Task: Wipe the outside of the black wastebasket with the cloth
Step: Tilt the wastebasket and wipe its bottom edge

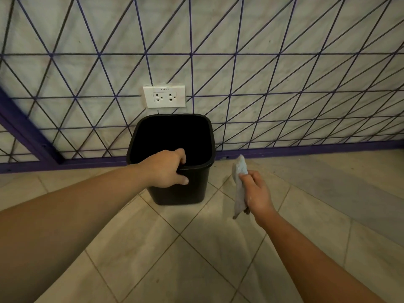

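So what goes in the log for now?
left hand: gripping bin rim | right hand: holding cloth, off bin | wiping: not started

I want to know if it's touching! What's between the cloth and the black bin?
Nothing: only bare floor tile between cloth and black wastebasket, seen from the head camera.

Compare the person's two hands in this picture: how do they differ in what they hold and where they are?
The left hand grips the wastebasket at its near rim, fingers hooked inside; the right hand holds a cloth and touches no bin. The left hand is over the wastebasket; the right hand hangs in the air to its right, above the floor. Both are bare and closed on something.
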Demonstrator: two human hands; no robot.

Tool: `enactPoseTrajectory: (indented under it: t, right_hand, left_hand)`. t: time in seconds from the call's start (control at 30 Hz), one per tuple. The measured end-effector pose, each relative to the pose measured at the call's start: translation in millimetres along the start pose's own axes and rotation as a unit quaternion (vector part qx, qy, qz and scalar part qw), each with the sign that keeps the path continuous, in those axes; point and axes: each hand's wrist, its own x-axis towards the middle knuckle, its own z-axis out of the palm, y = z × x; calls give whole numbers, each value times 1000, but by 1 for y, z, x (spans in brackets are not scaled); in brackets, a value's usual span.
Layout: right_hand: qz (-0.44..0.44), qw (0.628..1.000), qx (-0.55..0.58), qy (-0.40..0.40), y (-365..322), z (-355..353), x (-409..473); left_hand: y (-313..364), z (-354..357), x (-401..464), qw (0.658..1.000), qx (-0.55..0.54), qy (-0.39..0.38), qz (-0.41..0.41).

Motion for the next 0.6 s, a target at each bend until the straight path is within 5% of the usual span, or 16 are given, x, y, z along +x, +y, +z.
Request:
enactPoseTrajectory:
  t: [0.17,0.33,0.47,0.6]
  right_hand:
    - [-64,997,51,1,-16,-14,4]
    - [-143,989,24,-15,-28,-25,9]
    - [-195,978,-34,-71,-30,-46,11]
    - [-163,985,12,-48,-31,-68,21]
  left_hand:
    - [81,-11,-1,960,-173,207,79]
    - [129,16,26,879,-465,79,-64]
    - [128,37,49,834,-535,93,-95]
    - [124,56,57,786,-596,92,-136]
